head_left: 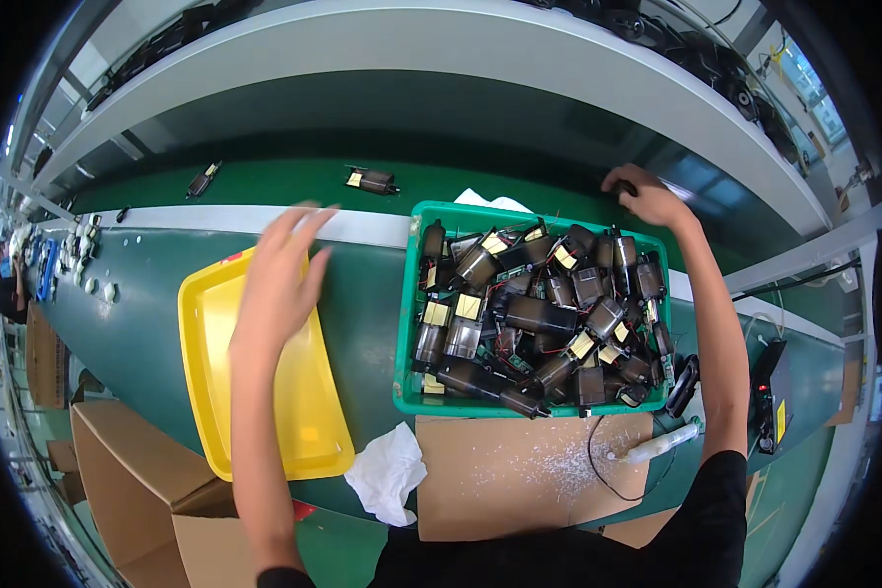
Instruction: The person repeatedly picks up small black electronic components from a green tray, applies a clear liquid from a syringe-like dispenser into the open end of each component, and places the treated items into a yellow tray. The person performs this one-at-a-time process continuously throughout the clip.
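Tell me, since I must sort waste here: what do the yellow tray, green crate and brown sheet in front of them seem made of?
Yellow tray: probably moulded plastic, smooth and slightly glossy, with rounded rim. Green crate: likely rigid plastic, even colour, thick lipped edge. Brown sheet: looks like matte cardboard, flat, dusted with white crumbs.

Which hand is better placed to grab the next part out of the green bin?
Left, probably. The left hand is open and empty beside the green bin; the right hand is past the bin's far rim, closed on a dark object.
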The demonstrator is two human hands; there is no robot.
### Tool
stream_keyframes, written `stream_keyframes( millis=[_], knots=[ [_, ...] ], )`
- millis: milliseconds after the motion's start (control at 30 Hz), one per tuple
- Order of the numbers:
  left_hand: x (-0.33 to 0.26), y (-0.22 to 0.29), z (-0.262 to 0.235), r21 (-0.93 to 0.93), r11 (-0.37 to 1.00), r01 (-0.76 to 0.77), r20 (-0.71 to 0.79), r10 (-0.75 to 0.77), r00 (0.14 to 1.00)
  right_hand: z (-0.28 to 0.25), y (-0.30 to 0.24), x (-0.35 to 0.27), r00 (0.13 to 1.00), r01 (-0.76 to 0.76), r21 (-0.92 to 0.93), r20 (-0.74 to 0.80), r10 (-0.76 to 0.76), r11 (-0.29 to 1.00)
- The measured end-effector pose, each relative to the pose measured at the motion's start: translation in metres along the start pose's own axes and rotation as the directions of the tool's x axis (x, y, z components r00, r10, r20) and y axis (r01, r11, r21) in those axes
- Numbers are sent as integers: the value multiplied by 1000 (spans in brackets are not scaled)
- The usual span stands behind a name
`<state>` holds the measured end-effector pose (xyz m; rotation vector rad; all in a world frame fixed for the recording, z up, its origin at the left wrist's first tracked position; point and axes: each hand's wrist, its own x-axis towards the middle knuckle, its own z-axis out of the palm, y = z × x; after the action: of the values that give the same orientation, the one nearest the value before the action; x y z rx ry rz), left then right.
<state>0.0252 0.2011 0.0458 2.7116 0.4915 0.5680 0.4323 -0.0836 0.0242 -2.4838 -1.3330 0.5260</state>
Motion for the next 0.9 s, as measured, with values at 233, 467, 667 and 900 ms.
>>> stream_keyframes(
  millis=[233,467,667,900],
  knots=[
    [123,-63,94,232,961,-152,312,74,947,-3,-50,20,971,232,-30,57,-230,972],
    [126,17,60,-420,906,-44,203,142,969,4,-77,15,902,426,-1,-82,-424,905],
    [37,85,13,-400,908,-123,436,307,846,-21,-148,-69,867,497,191,-73,-492,847],
    [-4,104,13,-283,930,-233,42,255,966,-22,-143,-193,896,373,-147,-200,-396,916]
  ],
)
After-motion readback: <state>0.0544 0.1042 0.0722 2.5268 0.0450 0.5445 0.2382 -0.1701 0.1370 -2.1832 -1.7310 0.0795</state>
